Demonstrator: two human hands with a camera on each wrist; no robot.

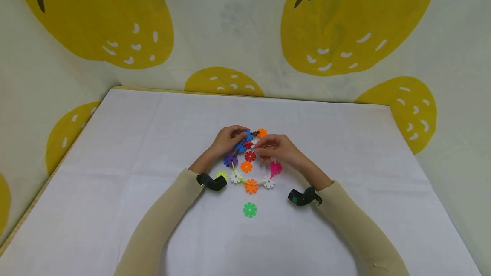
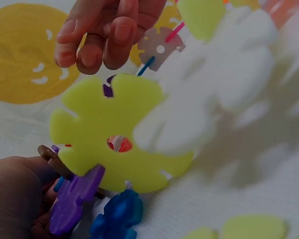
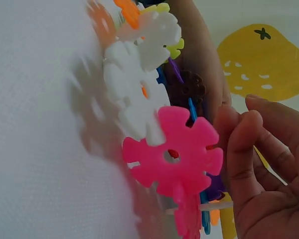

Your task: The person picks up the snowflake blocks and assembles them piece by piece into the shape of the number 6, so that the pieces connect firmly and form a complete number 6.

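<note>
Disc chain: linked flower-shaped plastic pieces (image 1: 251,185) are curving between the two hands and round on the person's side of them.
Left hand (image 1: 226,140): it is gripping the chain's far left stretch, thumb lying near, fingers bending round it.
Right hand (image 1: 281,148): its fingers are half bending, thumb and fingertips coming close together; I'm seeing nothing between them.
Blue discs (image 1: 240,147): they are sitting at and just below the left fingertips, with a brown disc (image 1: 255,133) and an orange disc (image 1: 262,133) lying to the right of those fingertips.
Purple disc (image 1: 231,160): it is standing just on the person's side of the left hand.
Pink disc (image 1: 275,167): it is hanging in the chain just below the right hand.
White discs (image 1: 235,177): two are forming the near stretch, below both hands.
Red disc (image 1: 250,156): it is showing within the curve, between the hands.
Yellow-green disc (image 1: 221,175): it is lying below the left hand, outside the curve.
Green disc (image 1: 249,210): it is lying apart, closest to the person.
Tabletop (image 1: 153,131): white cloth is spreading beneath both hands.
Backdrop (image 1: 230,24): yellow fruit shapes are filling the fabric beyond them.
</note>
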